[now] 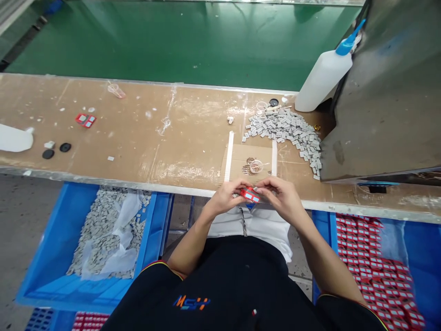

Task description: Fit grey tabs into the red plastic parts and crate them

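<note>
Both my hands meet at the near edge of the brown workbench point(144, 138). Between them is a small red part point(250, 195) with pale grey inserts. My left hand point(225, 196) pinches its left end with curled fingers. My right hand point(280, 195) pinches its right end, fingers bent over it. Just beyond my hands lies a cardboard square point(241, 163) flanked by two white strips, with a small clear cup point(255, 166) and brownish bits on it. A heap of small grey pieces point(292, 131) lies to the right of it.
A white squeeze bottle point(322, 78) with a blue tip leans against a grey metal machine point(389, 92) at the right. Below the bench, a blue bin point(51, 257) holds grey pieces and another point(423, 257) holds red parts. A red part point(86, 120) and black discs point(65, 147) lie far left.
</note>
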`<state>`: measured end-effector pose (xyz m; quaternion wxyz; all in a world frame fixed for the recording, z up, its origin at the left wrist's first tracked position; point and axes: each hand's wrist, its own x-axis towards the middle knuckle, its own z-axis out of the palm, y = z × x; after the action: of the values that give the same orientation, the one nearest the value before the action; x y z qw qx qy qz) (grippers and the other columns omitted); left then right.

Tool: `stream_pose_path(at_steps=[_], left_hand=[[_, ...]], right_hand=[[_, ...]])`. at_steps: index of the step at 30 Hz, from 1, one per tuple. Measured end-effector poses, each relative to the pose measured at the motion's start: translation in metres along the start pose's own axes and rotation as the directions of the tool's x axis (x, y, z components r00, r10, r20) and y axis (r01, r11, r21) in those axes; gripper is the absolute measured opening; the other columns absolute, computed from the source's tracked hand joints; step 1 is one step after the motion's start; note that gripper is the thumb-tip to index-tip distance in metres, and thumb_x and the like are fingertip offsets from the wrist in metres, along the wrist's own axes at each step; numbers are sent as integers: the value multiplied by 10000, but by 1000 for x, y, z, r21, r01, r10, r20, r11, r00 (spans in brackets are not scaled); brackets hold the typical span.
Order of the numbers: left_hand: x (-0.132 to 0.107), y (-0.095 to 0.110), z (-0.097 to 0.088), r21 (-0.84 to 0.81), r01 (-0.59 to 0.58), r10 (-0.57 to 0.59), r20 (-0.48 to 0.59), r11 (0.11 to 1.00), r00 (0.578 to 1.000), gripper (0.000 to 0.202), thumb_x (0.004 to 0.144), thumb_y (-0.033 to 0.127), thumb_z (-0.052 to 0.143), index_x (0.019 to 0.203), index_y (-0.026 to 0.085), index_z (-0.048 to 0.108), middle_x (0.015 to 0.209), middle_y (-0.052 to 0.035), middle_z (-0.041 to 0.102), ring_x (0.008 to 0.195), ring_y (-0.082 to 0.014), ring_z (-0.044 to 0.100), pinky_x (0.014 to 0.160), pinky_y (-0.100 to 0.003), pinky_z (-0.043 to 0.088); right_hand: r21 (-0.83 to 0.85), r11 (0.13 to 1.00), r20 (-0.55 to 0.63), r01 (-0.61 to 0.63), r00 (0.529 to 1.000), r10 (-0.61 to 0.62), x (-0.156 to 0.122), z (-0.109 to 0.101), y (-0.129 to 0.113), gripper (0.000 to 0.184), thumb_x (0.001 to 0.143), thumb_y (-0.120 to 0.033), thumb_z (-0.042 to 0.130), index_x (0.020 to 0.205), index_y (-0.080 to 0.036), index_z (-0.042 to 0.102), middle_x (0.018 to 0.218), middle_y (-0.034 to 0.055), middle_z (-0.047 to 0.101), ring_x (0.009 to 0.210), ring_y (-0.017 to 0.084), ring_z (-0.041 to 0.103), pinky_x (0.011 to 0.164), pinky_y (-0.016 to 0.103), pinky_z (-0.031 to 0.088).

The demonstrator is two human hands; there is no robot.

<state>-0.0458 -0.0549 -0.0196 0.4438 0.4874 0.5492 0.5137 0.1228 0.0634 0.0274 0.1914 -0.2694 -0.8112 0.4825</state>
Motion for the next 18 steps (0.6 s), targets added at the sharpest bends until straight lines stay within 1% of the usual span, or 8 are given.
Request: stream_pose_path(at_steps=[2, 4, 6, 10, 14, 16, 18], left_hand=[[0, -1, 1, 14, -7, 7, -6, 1000, 1000, 270, 863, 273, 718, 1099, 146, 681, 1027, -80, 760, 912, -177, 750, 837, -277, 617], [0, -1, 1, 36, -31, 32, -10, 999, 999, 259, 867, 278, 713, 1088, 146, 682, 1002, -69, 758, 892, -174, 748, 835, -280, 616], [0, -2, 0, 73, -46, 46, -10, 996, 999, 256, 870, 272, 710, 1095, 152, 687, 1005, -65, 761, 895, -177, 748, 842, -286, 613], [-1, -4, -1, 162, -41, 41, 6, 986, 999, 245, 863, 226, 705, 1100, 163, 696, 1009, -65, 773, 882, -183, 750, 828, -285, 606], [-2, -5, -2, 181, -84, 84, 4, 980, 996, 211, 863, 190, 686, 1071, 155, 689, 1035, -80, 773, 917, -193, 749, 841, -290, 605], [-2, -5, -1, 178, -94, 95, -1, 980, 995, 170, 877, 204, 673, 1038, 150, 682, 1020, -81, 772, 910, -190, 748, 829, -286, 606], [-2, -3, 0, 184, -94, 96, -7, 978, 995, 139, 889, 233, 671, 1000, 149, 675, 981, -75, 772, 875, -185, 745, 800, -280, 606]], right_hand=[[-13, 1000, 21, 9, 1000, -8, 3, 0, 2, 172, 925, -325, 636, 820, -214, 716, 746, 24, 717, 673, 171, 633, 616, 278, 490], [-41, 999, 45, 21, 999, -20, 3, -1, 1, 155, 927, -293, 624, 819, -214, 702, 747, 20, 702, 675, 168, 617, 619, 275, 473], [-75, 996, 66, 43, 997, -39, 2, -2, -1, 150, 933, -255, 604, 814, -214, 686, 752, 19, 678, 687, 168, 600, 625, 275, 458], [-154, 985, 97, 84, 993, -69, 2, -3, -5, 175, 943, -197, 575, 788, -211, 656, 763, 17, 619, 694, 165, 564, 628, 271, 429], [-247, 962, 152, 118, 985, -82, 1, -3, -10, 203, 952, -161, 550, 775, -206, 638, 765, 17, 559, 669, 159, 531, 613, 273, 394], [-245, 960, 171, 134, 981, -93, -2, -2, -12, 218, 974, -176, 526, 786, -204, 633, 766, 18, 528, 669, 159, 521, 611, 275, 394], [-188, 973, 172, 131, 980, -98, -7, 0, -13, 219, 998, -209, 512, 820, -201, 639, 785, 23, 518, 690, 162, 532, 626, 278, 423]])
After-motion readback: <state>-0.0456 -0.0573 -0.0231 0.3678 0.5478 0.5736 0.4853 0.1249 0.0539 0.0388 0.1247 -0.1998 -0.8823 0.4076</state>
